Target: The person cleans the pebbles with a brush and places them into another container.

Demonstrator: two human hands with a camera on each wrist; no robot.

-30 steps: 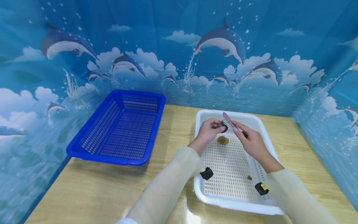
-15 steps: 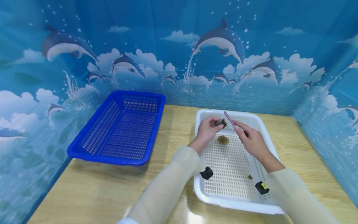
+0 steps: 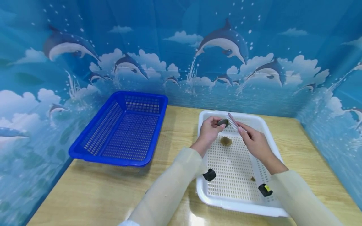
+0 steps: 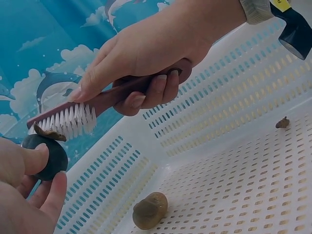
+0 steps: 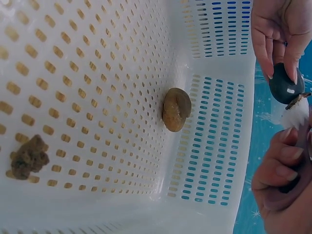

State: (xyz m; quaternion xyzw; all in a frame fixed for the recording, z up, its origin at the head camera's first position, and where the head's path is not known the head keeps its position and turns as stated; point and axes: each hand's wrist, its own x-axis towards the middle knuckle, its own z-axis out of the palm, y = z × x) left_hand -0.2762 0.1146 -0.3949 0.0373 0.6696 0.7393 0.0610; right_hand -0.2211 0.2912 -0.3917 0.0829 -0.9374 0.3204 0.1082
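My left hand (image 3: 210,129) pinches a dark, smooth, rounded stone (image 4: 51,158) between thumb and fingers. A brown crust (image 4: 48,132) sticks to the stone's edge. My right hand (image 3: 255,142) grips the handle of a mauve brush (image 4: 105,100) with white bristles (image 4: 70,120). In the left wrist view the bristle tips meet the crusted edge of the stone. Both hands are held over the far end of a white perforated basket (image 3: 236,203). Below them on the basket floor lies a rounded tan-brown lump (image 5: 176,109), looking like a shell or stone.
A small rough brown clump (image 5: 29,157) lies on the basket floor nearer the front. To the left stands a blue perforated basket (image 3: 113,160) on the wooden table (image 3: 110,191). A dolphin-print sheet (image 3: 181,47) rises behind and at both sides.
My left hand has turned the stone, so its smooth dark face shows more. The brush has shifted slightly to the right and its angle is steeper. The baskets have stayed put.
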